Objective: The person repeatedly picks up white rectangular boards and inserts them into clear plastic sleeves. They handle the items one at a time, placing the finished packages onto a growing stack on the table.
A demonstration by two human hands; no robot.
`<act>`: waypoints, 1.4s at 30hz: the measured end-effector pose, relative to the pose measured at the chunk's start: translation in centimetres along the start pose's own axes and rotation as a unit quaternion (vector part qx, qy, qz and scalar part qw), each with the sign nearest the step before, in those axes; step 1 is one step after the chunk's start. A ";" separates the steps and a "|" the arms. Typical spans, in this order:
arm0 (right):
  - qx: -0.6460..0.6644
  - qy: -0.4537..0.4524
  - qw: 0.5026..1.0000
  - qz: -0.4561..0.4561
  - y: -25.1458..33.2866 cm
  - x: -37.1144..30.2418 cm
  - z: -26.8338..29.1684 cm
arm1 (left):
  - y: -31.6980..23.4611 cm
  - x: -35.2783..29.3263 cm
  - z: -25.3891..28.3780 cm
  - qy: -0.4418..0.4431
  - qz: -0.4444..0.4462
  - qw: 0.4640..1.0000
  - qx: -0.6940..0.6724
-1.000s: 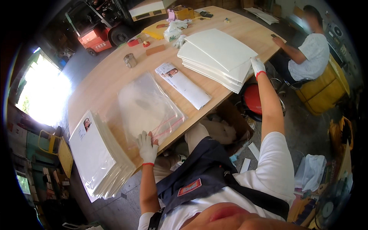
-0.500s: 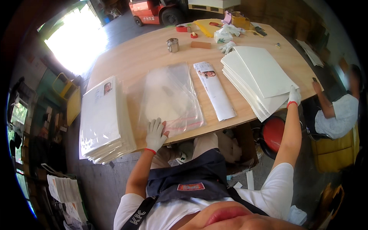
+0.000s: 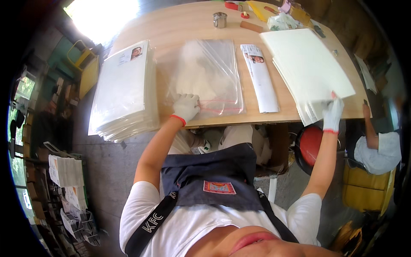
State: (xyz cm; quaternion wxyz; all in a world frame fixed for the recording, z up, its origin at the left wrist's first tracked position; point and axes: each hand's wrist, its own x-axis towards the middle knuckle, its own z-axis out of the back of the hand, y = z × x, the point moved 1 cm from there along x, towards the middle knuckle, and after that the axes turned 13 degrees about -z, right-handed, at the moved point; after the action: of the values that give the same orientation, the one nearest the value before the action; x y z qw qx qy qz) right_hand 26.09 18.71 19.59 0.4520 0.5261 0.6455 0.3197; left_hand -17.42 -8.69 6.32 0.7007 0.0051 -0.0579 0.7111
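My gloved left hand (image 3: 186, 107) is at the near edge of a pile of clear plastic bags (image 3: 209, 81), beside the red strip. Its fingers are curled together on the top bag's edge; the fingertips are partly hidden. At the right, my gloved right hand (image 3: 333, 113) grips the near corner of a large white sheet (image 3: 306, 64), thumb on top. That sheet lies askew over a fanned stack of similar white sheets (image 3: 295, 100). Between bags and sheets lies a narrow stack of folded printed white papers (image 3: 261, 83) with a small portrait photo.
A thick stack of filled clear bags (image 3: 122, 90) stands at the table's left. Along the back are a metal cup (image 3: 219, 20), a brown block (image 3: 251, 27), red tape (image 3: 233, 5) and a tissue pack (image 3: 282, 21). A red round stool (image 3: 311, 145) and a seated person (image 3: 374, 147) are at the right.
My left hand has gone from spread fingers to curled ones on the bag edge. My right hand has shifted its hold on the top sheet, which now sits turned further right. The view has tilted down.
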 end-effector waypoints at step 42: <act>0.109 0.110 0.927 -0.342 -19.6 -16.7 -0.1 | 3.8 -1.3 -1.9 -0.365 0.065 0.875 -0.311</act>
State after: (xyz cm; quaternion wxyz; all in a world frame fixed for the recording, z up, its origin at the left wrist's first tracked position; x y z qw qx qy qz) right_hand 18.99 -2.24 6.36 0.3998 0.2809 0.8630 0.1286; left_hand -21.05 -9.87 4.03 0.5475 0.0423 -0.5282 0.6477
